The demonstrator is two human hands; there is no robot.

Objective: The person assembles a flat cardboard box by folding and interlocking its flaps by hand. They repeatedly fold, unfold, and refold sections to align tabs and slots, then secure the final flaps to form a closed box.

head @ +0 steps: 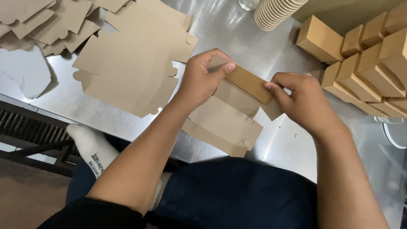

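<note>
So both hands pinch the same cardboard blank (231,112): left hand (202,78) grips its upper end, right hand (303,101) holds the folded flap (250,82), which slants down-right between them.

Steel surface (220,29): loose flat cardboard blanks (127,63) on left, folded brown boxes (364,63) stacked right, stack of paper lids (275,12) at far edge, glass jar (248,4) beside it.

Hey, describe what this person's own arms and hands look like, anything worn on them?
Both forearms are bare. The left hand and right hand wear no gloves, and no rings, watch or bracelet show. A dark sleeve edge shows near the left elbow. Fingernails are short and unpainted.
</note>
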